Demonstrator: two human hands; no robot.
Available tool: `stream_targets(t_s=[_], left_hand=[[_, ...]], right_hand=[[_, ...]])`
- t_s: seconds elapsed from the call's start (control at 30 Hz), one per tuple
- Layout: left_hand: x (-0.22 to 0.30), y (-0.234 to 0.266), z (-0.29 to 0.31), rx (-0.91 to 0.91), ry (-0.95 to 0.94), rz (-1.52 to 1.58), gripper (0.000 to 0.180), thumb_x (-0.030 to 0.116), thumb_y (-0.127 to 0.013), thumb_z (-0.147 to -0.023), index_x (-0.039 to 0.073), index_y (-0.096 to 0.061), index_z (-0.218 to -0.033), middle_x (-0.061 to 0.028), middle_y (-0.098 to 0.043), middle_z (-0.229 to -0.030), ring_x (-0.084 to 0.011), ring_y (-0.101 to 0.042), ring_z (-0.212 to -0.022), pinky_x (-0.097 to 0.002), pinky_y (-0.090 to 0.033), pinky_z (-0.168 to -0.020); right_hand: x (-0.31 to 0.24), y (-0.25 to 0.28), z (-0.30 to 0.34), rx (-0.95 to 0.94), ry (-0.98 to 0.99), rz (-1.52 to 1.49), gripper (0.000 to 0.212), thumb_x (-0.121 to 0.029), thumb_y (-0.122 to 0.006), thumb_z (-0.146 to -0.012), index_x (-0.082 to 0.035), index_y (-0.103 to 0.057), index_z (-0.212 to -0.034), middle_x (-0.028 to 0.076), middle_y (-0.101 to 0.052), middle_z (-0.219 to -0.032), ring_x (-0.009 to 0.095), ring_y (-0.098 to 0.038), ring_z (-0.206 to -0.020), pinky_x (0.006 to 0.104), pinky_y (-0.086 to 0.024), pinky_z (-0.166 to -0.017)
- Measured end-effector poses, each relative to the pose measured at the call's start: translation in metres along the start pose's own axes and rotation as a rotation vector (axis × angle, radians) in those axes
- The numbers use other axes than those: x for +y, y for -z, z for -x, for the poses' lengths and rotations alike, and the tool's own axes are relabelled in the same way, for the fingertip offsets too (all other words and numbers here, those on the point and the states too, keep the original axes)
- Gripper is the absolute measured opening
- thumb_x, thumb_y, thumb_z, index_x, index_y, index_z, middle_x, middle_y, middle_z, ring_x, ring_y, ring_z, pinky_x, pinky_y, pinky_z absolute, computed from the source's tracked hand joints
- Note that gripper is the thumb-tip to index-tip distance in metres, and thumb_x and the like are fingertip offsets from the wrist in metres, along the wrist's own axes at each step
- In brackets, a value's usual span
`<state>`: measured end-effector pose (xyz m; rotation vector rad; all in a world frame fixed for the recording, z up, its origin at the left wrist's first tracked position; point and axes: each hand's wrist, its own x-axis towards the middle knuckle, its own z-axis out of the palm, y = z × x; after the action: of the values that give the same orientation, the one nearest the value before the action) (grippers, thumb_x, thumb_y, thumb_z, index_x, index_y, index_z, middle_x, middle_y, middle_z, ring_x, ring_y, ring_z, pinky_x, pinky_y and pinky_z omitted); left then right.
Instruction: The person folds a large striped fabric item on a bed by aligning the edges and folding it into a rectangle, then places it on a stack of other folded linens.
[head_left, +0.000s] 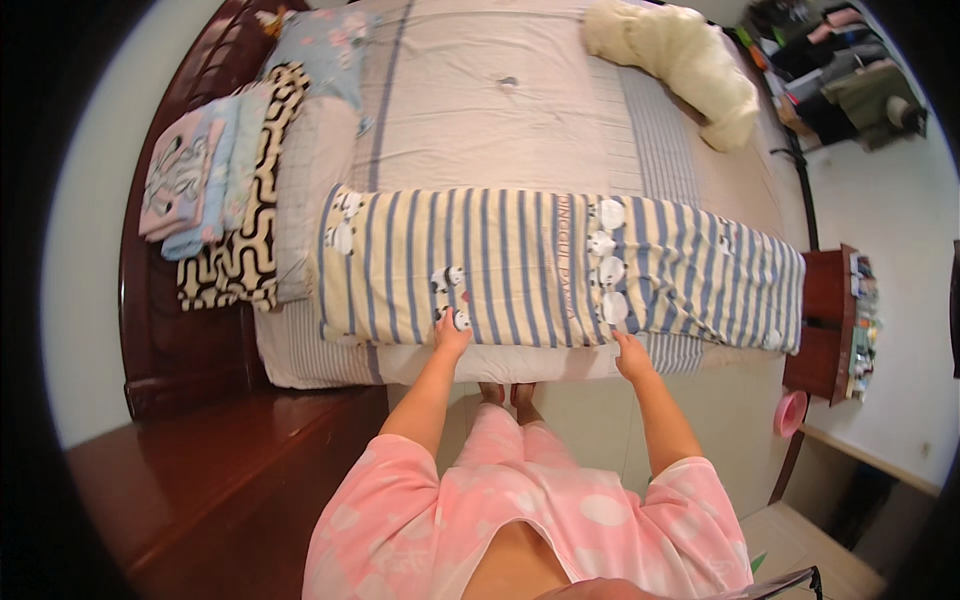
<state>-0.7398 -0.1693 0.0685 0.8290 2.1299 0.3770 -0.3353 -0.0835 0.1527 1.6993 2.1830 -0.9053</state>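
A long folded blanket [510, 265] with cream and blue stripes and panda pictures lies across the near side of the bed. My left hand [452, 335] grips its near edge left of the middle, beside a printed panda. Farther right, my right hand [630, 355] is closed on the same edge, near a column of panda heads. Its left part lies fairly flat, while the right end is rumpled. Beneath it spreads a pale bed sheet [480, 120] with striped borders.
Folded cloths [185, 180] and a black-and-cream patterned pillow [225, 262] are stacked by the dark wooden headboard [150, 290]. A bunched cream blanket [690, 60] lies at the far right. A brown cabinet [825, 320] and pink basin [790, 413] stand beyond the bed's right end.
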Motion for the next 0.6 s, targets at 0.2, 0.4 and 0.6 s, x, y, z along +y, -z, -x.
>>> stream_targets(t_s=[0.2, 0.4, 0.6], left_hand=[[0.095, -0.042, 0.031, -0.26, -0.151, -0.333, 0.08, 0.031, -0.068, -0.07, 0.021, -0.027, -0.137, -0.0098, -0.034, -0.136, -0.0287, -0.03, -0.126, -0.043, -0.026, -0.103], [0.126, -0.098, 0.051, -0.258, -0.382, -0.439, 0.079, 0.03, -0.069, -0.068, 0.02, -0.03, -0.136, -0.0085, -0.043, -0.129, -0.0287, -0.035, -0.122, -0.0458, -0.027, -0.101], [0.136, -0.162, 0.06, -0.295, -0.288, -0.6, 0.074, 0.026, -0.068, -0.07, 0.022, -0.032, -0.135, -0.0065, -0.035, -0.136, -0.0277, -0.03, -0.126, -0.0489, -0.024, -0.101]], right_hand=[[0.062, 0.006, 0.032, 0.15, -0.15, -0.049, 0.069, -0.006, -0.065, -0.064, -0.013, -0.038, -0.128, 0.018, -0.05, -0.111, 0.036, -0.049, -0.102, 0.0424, -0.043, -0.087], [0.159, -0.01, 0.037, 0.266, -0.315, 0.009, 0.075, -0.007, -0.068, -0.064, -0.014, -0.034, -0.131, 0.016, -0.045, -0.118, 0.036, -0.05, -0.1, 0.0422, -0.044, -0.085], [0.232, 0.002, -0.01, 0.302, -0.358, 0.022, 0.088, -0.01, -0.071, -0.063, -0.021, -0.024, -0.137, 0.011, -0.028, -0.138, 0.034, -0.039, -0.118, 0.0456, -0.037, -0.094]])
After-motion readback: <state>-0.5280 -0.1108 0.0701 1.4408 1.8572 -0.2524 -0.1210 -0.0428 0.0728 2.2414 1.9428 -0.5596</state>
